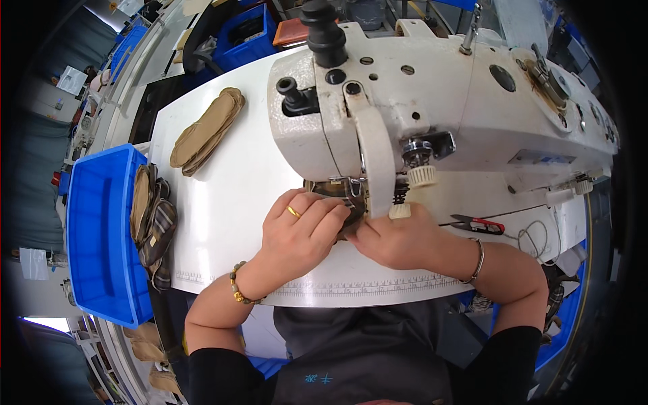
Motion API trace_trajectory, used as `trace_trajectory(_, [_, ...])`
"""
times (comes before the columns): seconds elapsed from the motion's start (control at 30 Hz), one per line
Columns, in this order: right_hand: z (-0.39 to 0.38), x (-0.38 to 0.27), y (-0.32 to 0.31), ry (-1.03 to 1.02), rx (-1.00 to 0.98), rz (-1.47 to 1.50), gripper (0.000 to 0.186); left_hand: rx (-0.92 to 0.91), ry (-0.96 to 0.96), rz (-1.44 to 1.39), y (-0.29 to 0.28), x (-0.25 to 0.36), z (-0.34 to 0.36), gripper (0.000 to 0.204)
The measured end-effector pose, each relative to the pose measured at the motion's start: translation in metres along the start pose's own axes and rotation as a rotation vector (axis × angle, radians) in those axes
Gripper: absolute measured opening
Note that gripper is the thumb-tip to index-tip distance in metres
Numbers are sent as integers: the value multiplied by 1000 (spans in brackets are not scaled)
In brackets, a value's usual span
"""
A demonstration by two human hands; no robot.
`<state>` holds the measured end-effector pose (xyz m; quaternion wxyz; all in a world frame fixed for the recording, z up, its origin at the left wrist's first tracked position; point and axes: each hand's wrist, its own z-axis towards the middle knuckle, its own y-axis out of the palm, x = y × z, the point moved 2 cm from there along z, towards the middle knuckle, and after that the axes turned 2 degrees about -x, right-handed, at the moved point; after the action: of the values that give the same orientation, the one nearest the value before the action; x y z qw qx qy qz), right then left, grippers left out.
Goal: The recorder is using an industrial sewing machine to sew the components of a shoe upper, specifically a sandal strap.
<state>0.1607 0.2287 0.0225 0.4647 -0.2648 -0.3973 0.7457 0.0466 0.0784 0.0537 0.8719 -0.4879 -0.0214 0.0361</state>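
Left hand (302, 229), fingers bent, presses plaid cloth (327, 189) at sewing machine (439, 101); right hand (398, 236) seemingly pinches its edge. Stitching appears unfinished, brown pieces (208, 131) at ten o'clock pending.

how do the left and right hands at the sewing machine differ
The left hand wears a gold-coloured ring; no ring shows on the right hand. The left hand has a beaded bracelet by its wrist, while the right hand has a silver-coloured bangle. Both hands are ungloved, fingers at the dark plaid piece.
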Motion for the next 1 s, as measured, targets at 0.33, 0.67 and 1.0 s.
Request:
trace_trajectory(0.33, [-3,10,15,79,-26,-276,15,142,19,-75,19,-12,-1,28])
trace_trajectory(0.67, [0,8,12,53,19,-144,12,146,-1,-54,22,-17,1,27])
trace_trajectory(1.0, [5,12,8,104,127,-166,12,253,111,19,14,-12,0,21])
